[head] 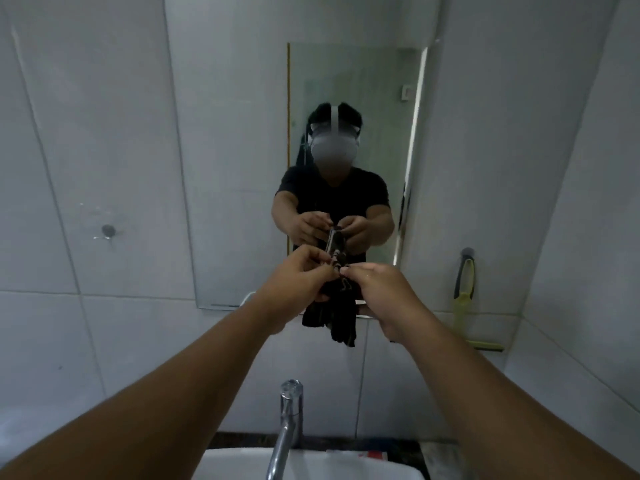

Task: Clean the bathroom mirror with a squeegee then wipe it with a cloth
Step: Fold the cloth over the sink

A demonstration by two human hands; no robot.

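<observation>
Between both hands' fingers [332, 270] | dark cloth [332, 317] pinched — hanging below

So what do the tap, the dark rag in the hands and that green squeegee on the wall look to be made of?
The tap looks like chromed metal: silvery, with bright highlights. The dark cloth, pinched by the left hand and right hand, seems a soft fabric, since it hangs in limp folds. The squeegee, hanging from a wall hook, is probably plastic, a matte yellow-green; its dark lower edge may be rubber.
</observation>
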